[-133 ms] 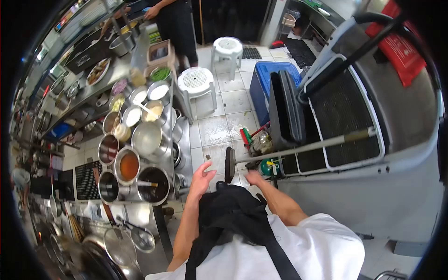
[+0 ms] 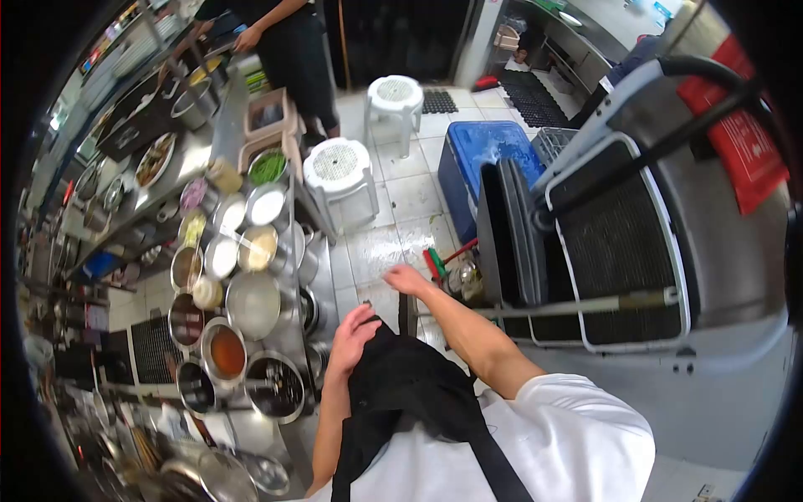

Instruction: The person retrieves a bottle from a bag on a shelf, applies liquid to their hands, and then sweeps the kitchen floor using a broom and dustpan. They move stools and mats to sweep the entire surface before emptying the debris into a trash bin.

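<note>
My left hand [image 2: 352, 339] is raised in front of the black apron [image 2: 410, 381], fingers apart and holding nothing. It is beside the steel counter's edge. My right hand [image 2: 407, 280] reaches forward over the tiled floor, fingers loosely extended and tilted down, with no object visible in it. Below it a broom with a dark brush head [image 2: 407, 316] stands on the floor, partly covered by my forearm. Its long pale handle [image 2: 602, 303] leans to the right across the black mesh panels. Both hands are apart from the containers.
To the left are steel pots, including one with orange-brown liquid [image 2: 227, 352], and a bowl of chopped greens [image 2: 268, 168]. White stools [image 2: 337, 165] stand ahead. A blue cooler [image 2: 460, 180] and a dark bin [image 2: 502, 234] are right. Another person [image 2: 293, 63] works at the far counter.
My right hand has moved forward and left, from near the broom to above the floor. My left hand has dipped slightly. The view has shifted a little.
</note>
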`<state>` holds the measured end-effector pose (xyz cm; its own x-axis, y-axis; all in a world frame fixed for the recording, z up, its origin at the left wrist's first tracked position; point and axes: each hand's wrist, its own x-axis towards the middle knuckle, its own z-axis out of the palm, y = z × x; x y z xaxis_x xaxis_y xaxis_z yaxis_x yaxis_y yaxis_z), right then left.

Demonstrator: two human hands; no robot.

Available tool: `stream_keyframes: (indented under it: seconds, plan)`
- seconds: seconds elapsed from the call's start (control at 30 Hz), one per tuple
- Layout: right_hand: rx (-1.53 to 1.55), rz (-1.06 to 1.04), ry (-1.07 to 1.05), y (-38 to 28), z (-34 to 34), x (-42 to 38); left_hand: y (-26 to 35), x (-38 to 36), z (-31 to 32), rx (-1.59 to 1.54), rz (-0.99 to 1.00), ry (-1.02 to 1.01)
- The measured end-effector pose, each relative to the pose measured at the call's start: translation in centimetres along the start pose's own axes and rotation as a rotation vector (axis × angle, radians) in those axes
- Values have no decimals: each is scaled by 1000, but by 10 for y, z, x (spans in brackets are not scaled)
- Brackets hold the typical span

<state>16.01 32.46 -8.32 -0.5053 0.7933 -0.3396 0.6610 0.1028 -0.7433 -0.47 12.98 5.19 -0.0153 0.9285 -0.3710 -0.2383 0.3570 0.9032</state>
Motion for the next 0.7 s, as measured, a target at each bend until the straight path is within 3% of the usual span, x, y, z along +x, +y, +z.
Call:
stream_keyframes:
  seconds: [0.13, 0.23, 0.33, 0.37, 0.4, 0.47, 0.53, 0.57, 0.6, 0.63, 0.7]
  plan:
    - [208, -76, 118, -94, -73, 146, 26, 93, -32, -94, -144, 97]
    - [150, -21, 197, -90, -123, 240, 50, 185, -54, -250, -209, 179]
    - [135, 140, 317, -31, -157, 302, 83, 312, -67, -244, -326, 225]
    - [83, 235, 242, -1, -168, 314, 98, 348, -76, -169, -369, 217]
    - [36, 338, 162, 31, -179, 317, 110, 390, -77, -149, -244, 128]
    - [-28, 498, 192, 89, -195, 318, 167, 461, -52, -73, -225, 86]
    - [-9, 669, 134, 100, -240, 292, 217, 522, -23, 30, -180, 0]
    - [154, 794, 257, 95, -253, 285, 234, 549, -18, 89, -145, -24]
    - [231, 887, 273, 127, -244, 297, 243, 572, -17, 105, -140, -55]
    - [191, 843, 231, 107, -274, 283, 242, 594, -15, 109, -131, -80]
    - [190, 883, 152, 151, -266, 306, 220, 631, -24, 125, -187, -61]
